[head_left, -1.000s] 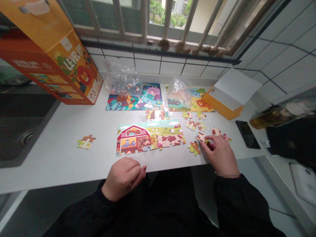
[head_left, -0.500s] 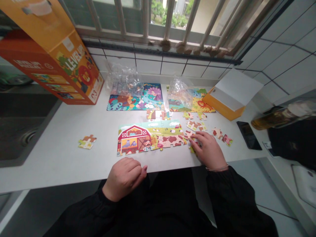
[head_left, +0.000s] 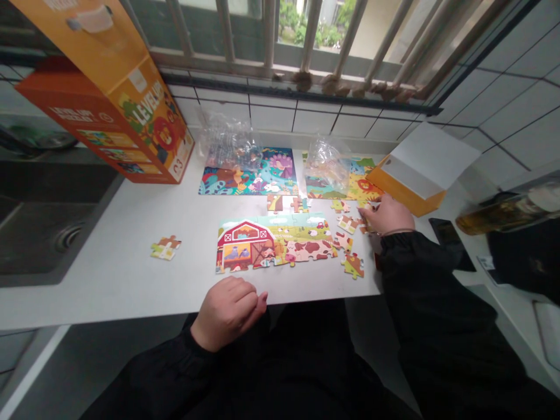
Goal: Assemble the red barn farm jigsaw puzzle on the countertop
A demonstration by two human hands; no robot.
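Some loose pieces (head_left: 352, 265) lie right of the part-made farm puzzle (head_left: 275, 239); picking one seems the step now, and needs a careful pinch. The right hand (head_left: 390, 215) is stretched out, fingers bent, but I cannot tell if it holds one; the left hand (head_left: 230, 312) makes a fist, no piece showing.

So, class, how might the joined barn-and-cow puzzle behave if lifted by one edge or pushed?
The joined barn-and-cow puzzle would probably bend or separate at its visible seams if lifted. It looks thin, so likely light. Pushed, it would probably slide rather than tip, since it lies flat on the white counter.
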